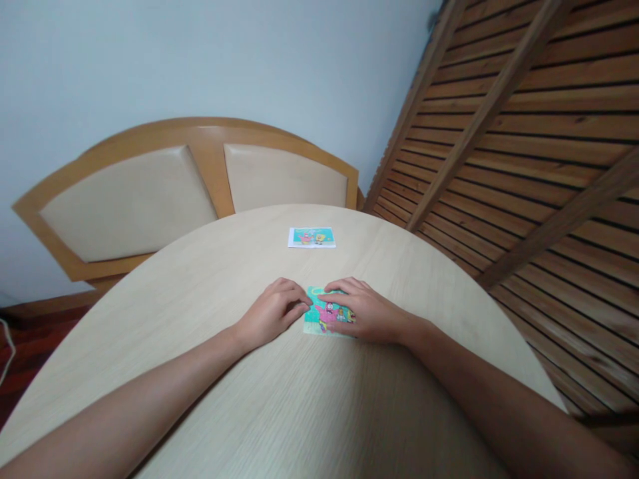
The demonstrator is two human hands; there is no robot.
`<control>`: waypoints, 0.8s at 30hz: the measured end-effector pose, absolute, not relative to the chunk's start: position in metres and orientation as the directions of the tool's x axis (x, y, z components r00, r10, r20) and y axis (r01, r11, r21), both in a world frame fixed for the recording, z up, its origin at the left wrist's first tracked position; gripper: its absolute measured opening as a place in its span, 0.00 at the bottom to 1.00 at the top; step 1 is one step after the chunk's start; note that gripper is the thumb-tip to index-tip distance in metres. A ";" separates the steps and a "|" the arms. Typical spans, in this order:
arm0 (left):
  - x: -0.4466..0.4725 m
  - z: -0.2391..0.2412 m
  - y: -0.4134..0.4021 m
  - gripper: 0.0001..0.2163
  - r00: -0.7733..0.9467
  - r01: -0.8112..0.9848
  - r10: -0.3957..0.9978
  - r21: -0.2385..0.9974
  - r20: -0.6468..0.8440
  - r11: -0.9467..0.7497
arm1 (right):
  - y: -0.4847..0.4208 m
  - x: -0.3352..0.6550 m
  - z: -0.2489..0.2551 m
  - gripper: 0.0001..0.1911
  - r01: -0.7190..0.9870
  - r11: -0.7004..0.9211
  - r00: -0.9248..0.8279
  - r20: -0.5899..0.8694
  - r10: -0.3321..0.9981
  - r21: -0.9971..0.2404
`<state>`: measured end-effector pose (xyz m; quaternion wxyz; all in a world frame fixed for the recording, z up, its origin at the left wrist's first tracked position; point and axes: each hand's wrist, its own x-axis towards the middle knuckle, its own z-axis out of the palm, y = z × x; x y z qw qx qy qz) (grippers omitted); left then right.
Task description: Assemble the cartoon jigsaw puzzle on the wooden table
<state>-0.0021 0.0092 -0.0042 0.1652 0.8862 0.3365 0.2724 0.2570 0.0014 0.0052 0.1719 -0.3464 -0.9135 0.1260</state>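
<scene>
A small colourful cartoon jigsaw puzzle (322, 313) lies flat on the round pale wooden table (210, 279), right in front of me. My left hand (272, 311) rests at its left edge, fingers curled loosely, fingertips touching the puzzle's side. On the puzzle's right half lies my right hand (367, 309), fingers stretched across its top and bottom edges and covering part of it. Neither hand lifts anything.
A small printed card (311, 237) with the same cartoon picture lies farther back on the table. Behind the table stands a wooden bench back with beige padded panels (134, 199). A slatted wooden wall (524, 153) runs along the right.
</scene>
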 end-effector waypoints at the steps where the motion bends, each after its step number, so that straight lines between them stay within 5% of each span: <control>1: -0.002 -0.003 0.009 0.06 0.638 0.503 0.672 0.457 0.377 -0.734 | 0.001 0.257 0.006 0.28 0.590 0.726 -0.699 0.226 0.678 -0.352; 15: -0.009 0.023 0.007 0.13 0.877 0.415 0.415 0.054 0.242 -0.908 | 0.000 0.257 0.010 0.25 0.602 0.697 -0.704 0.153 0.694 -0.390; 24: -0.008 0.021 0.007 0.14 0.873 0.429 0.427 0.045 0.235 -0.902 | 0.001 0.259 0.003 0.30 0.641 0.653 -0.671 0.117 0.732 -0.403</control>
